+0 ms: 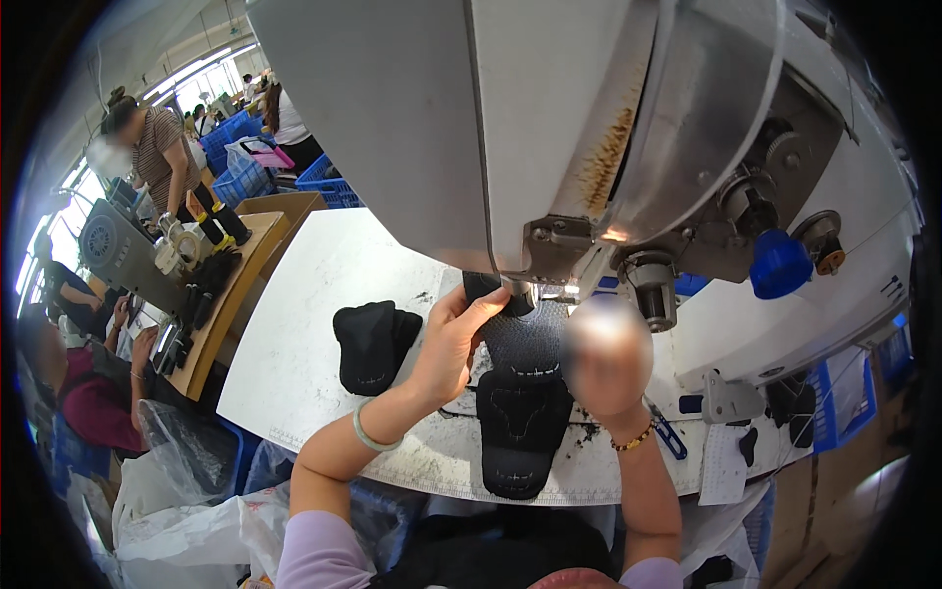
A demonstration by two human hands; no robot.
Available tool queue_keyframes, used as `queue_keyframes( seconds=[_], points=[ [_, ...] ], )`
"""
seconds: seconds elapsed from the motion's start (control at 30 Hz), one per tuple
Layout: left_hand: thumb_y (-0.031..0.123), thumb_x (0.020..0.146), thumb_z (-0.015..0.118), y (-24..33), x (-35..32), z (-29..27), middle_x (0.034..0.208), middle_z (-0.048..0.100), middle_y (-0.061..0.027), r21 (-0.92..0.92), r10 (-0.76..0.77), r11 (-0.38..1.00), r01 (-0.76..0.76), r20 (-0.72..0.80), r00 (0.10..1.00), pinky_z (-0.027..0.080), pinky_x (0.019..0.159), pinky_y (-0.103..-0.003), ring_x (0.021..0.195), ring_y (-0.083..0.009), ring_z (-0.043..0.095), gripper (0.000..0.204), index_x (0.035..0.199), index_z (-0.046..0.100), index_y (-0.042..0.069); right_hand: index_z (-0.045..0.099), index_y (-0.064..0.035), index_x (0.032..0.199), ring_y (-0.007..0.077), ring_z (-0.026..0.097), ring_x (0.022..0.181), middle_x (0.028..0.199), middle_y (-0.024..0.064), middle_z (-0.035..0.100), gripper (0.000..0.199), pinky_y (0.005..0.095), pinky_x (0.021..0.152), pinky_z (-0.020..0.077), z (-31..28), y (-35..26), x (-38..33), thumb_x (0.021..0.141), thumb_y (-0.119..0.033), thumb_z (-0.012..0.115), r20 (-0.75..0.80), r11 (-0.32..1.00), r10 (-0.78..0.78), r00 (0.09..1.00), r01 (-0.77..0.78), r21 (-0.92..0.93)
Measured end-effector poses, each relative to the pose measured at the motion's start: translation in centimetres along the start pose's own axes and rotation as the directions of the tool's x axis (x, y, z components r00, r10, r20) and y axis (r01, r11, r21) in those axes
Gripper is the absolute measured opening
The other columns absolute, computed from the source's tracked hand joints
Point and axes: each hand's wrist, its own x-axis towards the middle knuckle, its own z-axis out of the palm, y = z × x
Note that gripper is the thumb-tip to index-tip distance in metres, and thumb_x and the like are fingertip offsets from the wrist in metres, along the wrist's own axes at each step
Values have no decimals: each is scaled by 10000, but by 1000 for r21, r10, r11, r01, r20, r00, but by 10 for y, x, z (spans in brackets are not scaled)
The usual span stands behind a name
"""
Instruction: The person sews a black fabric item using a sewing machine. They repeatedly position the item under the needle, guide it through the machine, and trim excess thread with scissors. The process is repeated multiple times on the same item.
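Note:
Under the head of a large white sewing machine [392, 118] lies a dark textured fabric piece [525, 344]. My left hand [446, 348] pinches its black upper edge between thumb and fingers, close beside the machine's presser area. On the other side, my right hand [608, 363] is over or against the fabric's right edge, but a bright blur covers its fingers. Toward me, a black padded fabric piece [525, 422] with light stitch marks reaches the table's front edge. Whether it joins the textured piece I cannot tell.
Two or more black pieces [371, 344] lie overlapped on the white table [294, 324]. A blue-handled tool [667, 434] rests right of my right wrist. The machine's blue knob [781, 265] juts out at right. Co-workers [162, 152] and another sewing machine [123, 250] are at left.

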Motion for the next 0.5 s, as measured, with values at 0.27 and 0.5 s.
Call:
queue_keyframes(
  seconds=[0.27,0.5],
  points=[
    [91,916,562,-4,0,-1,957,642,-61,-57,24,998,-25,-28,999,494,754,-240,824,-109,601,164,1025,611,-22,515,-9,1082,197,531,772,1056,119,575,375,287,697,447,-2,25,-10,739,143,529,-170,938,316,933,-334,-90],
    [154,884,602,38,-11,-112,943,658,-123,283,109,959,-18,-305,946,540,685,-246,781,-160,655,299,1060,582,-87,528,-22,1075,142,485,644,915,70,565,320,277,622,433,-11,26,-4,777,72,596,-146,916,356,923,-376,-142]
  ],
)
